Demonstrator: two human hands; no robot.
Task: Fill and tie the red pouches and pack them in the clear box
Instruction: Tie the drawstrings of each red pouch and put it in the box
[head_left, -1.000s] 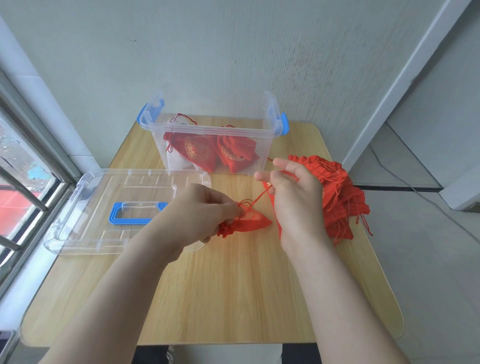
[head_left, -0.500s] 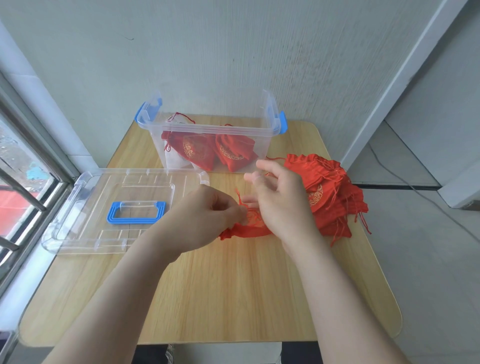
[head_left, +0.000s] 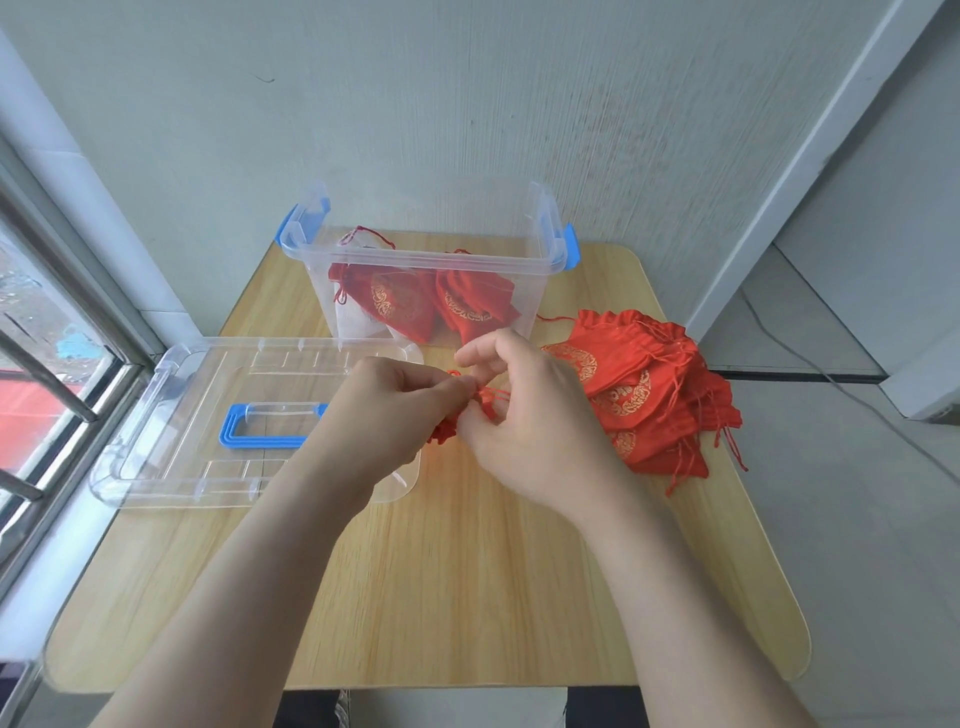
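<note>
Red pouch (head_left: 440, 435), crumpled cloth with thin red drawstrings, lies mid-table (head_left: 467, 597) between both hands, mostly hidden by them. The left hand (head_left: 395, 410) pinches its gathered neck with curled fingers; the right hand (head_left: 535, 431) pinches the cord, index finger raised. Gold-printed pouches (head_left: 410, 304) lie inside the clear box (head_left: 426, 258).

Over the light wooden table (head_left: 467, 597), the left hand (head_left: 395, 410) pinches a small red fabric pouch (head_left: 441, 434), the right hand (head_left: 530, 415) its red drawstring (head_left: 491, 400); the clear plastic box (head_left: 426, 258) behind holds two more.
</note>
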